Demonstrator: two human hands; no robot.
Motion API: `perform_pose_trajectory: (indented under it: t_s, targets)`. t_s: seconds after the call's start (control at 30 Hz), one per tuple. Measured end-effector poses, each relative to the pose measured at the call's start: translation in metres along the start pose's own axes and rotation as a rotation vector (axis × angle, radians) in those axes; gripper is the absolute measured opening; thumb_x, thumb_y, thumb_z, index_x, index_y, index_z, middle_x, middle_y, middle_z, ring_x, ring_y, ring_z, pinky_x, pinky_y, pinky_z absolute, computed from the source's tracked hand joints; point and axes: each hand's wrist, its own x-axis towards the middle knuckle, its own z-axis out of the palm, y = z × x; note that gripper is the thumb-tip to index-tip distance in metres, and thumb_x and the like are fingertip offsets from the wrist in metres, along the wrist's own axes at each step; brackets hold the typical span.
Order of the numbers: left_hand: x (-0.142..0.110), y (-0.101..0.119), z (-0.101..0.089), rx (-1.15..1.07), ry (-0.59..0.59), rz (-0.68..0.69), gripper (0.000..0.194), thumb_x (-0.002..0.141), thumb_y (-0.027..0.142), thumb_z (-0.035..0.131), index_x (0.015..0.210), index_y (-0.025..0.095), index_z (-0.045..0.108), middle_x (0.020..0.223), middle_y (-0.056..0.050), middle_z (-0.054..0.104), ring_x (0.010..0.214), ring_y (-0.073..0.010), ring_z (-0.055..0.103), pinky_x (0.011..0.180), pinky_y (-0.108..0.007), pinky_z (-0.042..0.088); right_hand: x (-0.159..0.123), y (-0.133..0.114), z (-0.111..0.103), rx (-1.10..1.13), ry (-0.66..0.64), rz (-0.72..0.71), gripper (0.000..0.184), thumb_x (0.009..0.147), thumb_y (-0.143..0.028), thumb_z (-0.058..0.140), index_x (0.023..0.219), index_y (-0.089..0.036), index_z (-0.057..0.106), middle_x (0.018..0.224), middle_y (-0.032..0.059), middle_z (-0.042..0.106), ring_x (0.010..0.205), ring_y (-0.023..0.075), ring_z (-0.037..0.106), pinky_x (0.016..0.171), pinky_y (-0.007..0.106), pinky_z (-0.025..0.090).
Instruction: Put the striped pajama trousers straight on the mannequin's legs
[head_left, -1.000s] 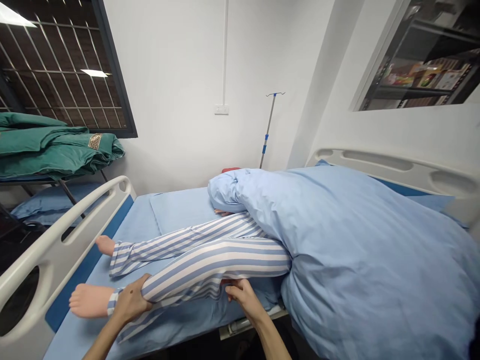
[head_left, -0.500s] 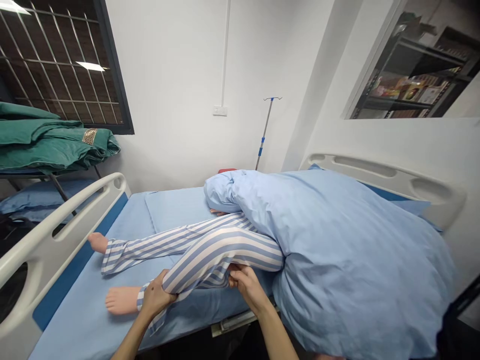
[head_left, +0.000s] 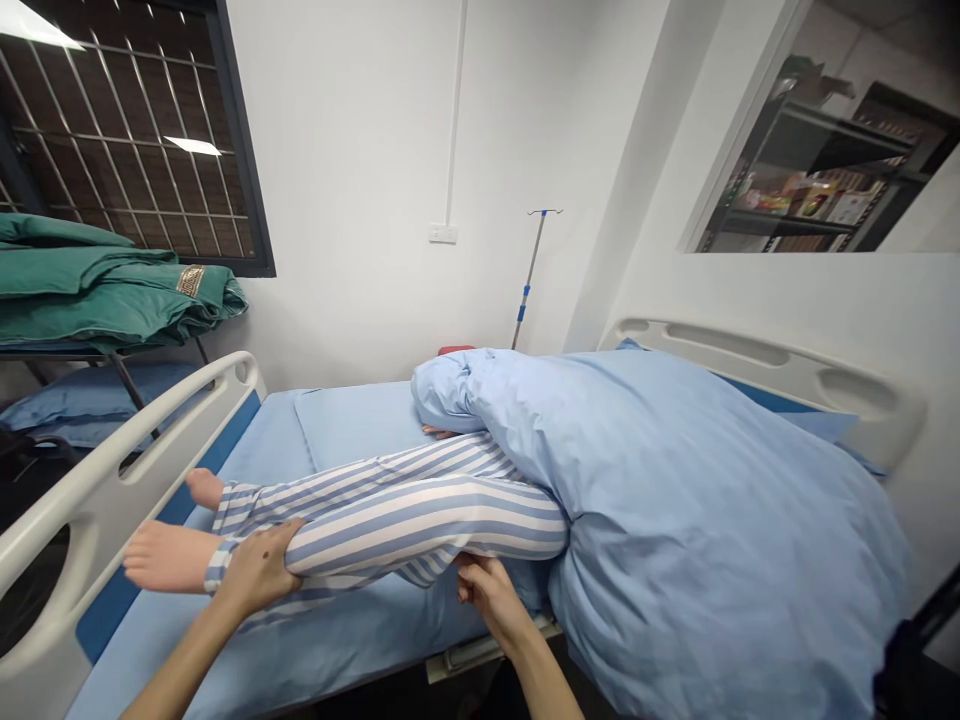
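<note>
Two legs in blue-and-white striped pajama trousers (head_left: 450,512) lie on the bed, their feet smooth and doll-like. My left hand (head_left: 261,568) is wrapped round the lower part of the near leg, just above the near foot (head_left: 171,556). Under the near knee is my right hand (head_left: 491,600), its fingers curled against the underside; the trouser leg partly hides what they hold, if anything. A light blue quilt (head_left: 697,520) covers the upper body and ends at the thighs. The far foot (head_left: 204,488) rests on the blue sheet (head_left: 360,415).
A footboard (head_left: 169,410) stands at the left, a headboard (head_left: 757,350) at the right. Behind the bed is an IV pole (head_left: 531,275). Folded green bedding (head_left: 112,285) lies on another bed at the left. The near bed edge shows a metal frame (head_left: 480,652).
The near leg has straightened: its foot has slid left towards the footboard, with my left hand moving along. The knee is lower. My right hand stays under the knee, slightly lower in view.
</note>
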Motion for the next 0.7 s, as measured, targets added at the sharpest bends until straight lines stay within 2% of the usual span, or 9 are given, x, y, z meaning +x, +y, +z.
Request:
perform_pose_trajectory:
  t_s: [0.2,0.3,0.37,0.5,0.7]
  targets:
    - [-0.011,-0.018,-0.048,0.19,0.009,0.071,0.056,0.059,0.024,0.051,0.115,0.023,0.051,0.111,-0.006,0.063,0.099,-0.029,0.057,0.078,-0.035,0.042,0.005,0.029,0.002,0.022,0.03,0.05,0.02,0.062,-0.022,0.065,0.081,-0.016,0.064,0.082,0.0034,0.065,0.049,0.0076,0.046,0.05,0.025,0.037]
    - [-0.02,-0.019,-0.064,0.272,-0.009,0.094,0.056,0.059,0.02,0.049,0.115,0.021,0.052,0.107,-0.008,0.063,0.096,-0.0293,0.058,0.077,-0.038,0.041,0.008,0.047,0.005,0.046,0.037,0.101,0.021,0.059,-0.022,0.066,0.078,-0.015,0.064,0.081,0.0034,0.065,0.047,0.0073,0.046,0.049,0.025,0.036]
    - [-0.025,-0.016,-0.071,0.334,-0.014,0.107,0.054,0.06,0.016,0.047,0.114,0.021,0.052,0.103,-0.008,0.064,0.093,-0.0288,0.058,0.077,-0.039,0.04,0.009,0.061,0.007,0.065,0.045,0.139,0.017,0.058,-0.021,0.066,0.073,-0.015,0.063,0.071,0.0013,0.063,0.046,0.0071,0.044,0.048,0.024,0.035]
    - [-0.029,-0.01,-0.076,0.406,-0.034,0.114,0.051,0.061,0.013,0.046,0.112,0.021,0.053,0.096,-0.009,0.064,0.091,-0.0289,0.058,0.076,-0.04,0.038,0.011,0.081,0.008,0.095,0.089,0.177,0.011,0.056,-0.02,0.066,0.065,-0.016,0.061,0.053,-0.0043,0.052,0.044,0.0072,0.042,0.046,0.023,0.033]
    - [-0.03,-0.018,-0.062,0.384,-0.033,0.102,0.057,0.06,0.014,0.045,0.116,0.021,0.051,0.105,-0.009,0.063,0.092,-0.029,0.058,0.076,-0.04,0.037,0.011,0.083,0.004,0.142,0.072,0.215,0.016,0.057,-0.02,0.068,0.071,-0.017,0.061,0.061,-0.0029,0.056,0.047,0.0079,0.044,0.049,0.024,0.035]
